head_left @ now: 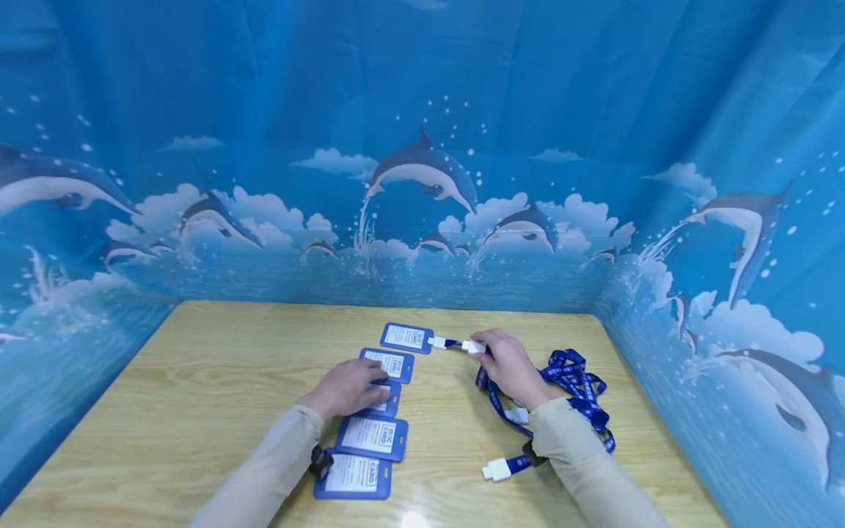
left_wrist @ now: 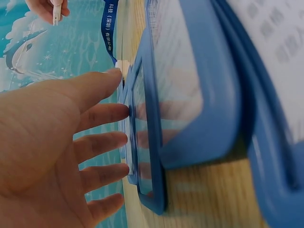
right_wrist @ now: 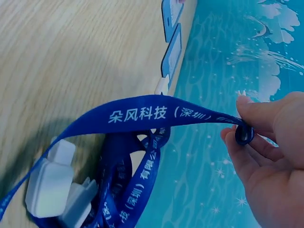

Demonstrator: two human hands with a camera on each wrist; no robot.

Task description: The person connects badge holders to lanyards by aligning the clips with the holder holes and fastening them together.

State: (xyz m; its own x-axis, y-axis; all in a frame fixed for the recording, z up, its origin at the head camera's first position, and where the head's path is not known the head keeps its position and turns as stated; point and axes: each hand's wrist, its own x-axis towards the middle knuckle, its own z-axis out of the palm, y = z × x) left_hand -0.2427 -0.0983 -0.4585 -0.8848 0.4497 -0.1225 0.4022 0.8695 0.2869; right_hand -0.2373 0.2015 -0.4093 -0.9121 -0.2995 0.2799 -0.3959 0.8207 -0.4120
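Observation:
Five blue card holders with white printed cards run in a slanting column, some overlapping. My left hand (head_left: 350, 389) lies over the middle of it, fingers extended at a card holder (head_left: 389, 364); in the left wrist view its fingers (left_wrist: 102, 142) are spread beside the holders' edges. Whether they touch is hard to tell. My right hand (head_left: 511, 363) pinches a blue lanyard (right_wrist: 142, 114) with white lettering, near its white clip (head_left: 473, 347). At the back, the farthest card holder (head_left: 405, 337) has a white clip (head_left: 438, 342) at its slotted end, with a short blue strap.
A heap of blue lanyards (head_left: 573, 381) lies right of my right hand. One loose white clip (head_left: 496, 469) points left near the front; another clip (head_left: 517, 416) lies under the right wrist. A dolphin-printed curtain (head_left: 422, 183) borders the wooden table (head_left: 218, 381) behind and at the sides.

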